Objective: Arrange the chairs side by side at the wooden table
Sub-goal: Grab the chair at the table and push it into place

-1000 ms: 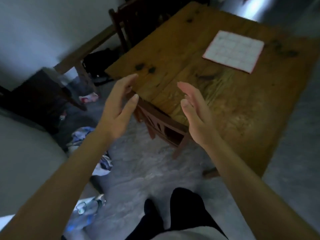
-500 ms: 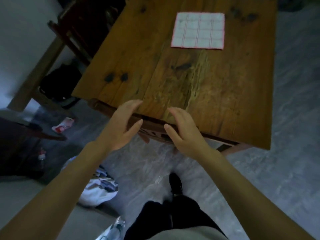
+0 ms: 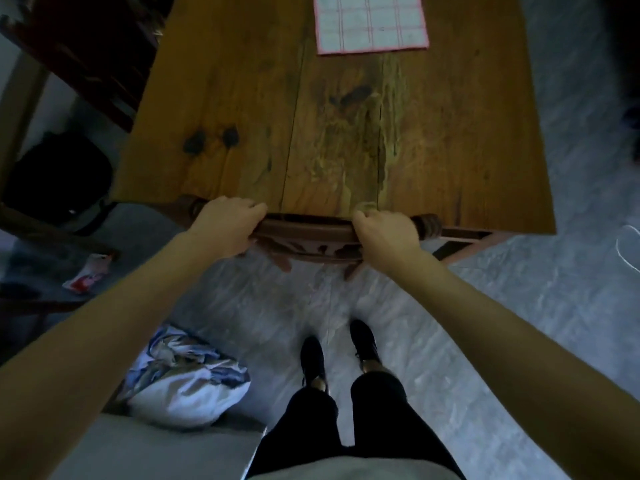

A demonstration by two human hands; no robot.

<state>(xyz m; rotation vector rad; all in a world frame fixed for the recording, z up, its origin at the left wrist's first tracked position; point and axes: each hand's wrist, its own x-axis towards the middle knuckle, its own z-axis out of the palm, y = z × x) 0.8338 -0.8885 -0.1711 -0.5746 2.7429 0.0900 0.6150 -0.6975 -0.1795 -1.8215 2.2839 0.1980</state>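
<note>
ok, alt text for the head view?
Seen from above, a person's left hand and right hand grip the top rail of a wooden chair tucked under a wooden table. A checked cloth lies on the table's far side.

Single head view, steeply downward over wooden table (image 3: 433, 161), close

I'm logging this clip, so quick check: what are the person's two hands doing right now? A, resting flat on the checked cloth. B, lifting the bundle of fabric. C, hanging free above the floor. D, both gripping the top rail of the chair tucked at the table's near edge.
D: the left hand and right hand are each closed around the chair's top rail at the wooden table edge.
</note>
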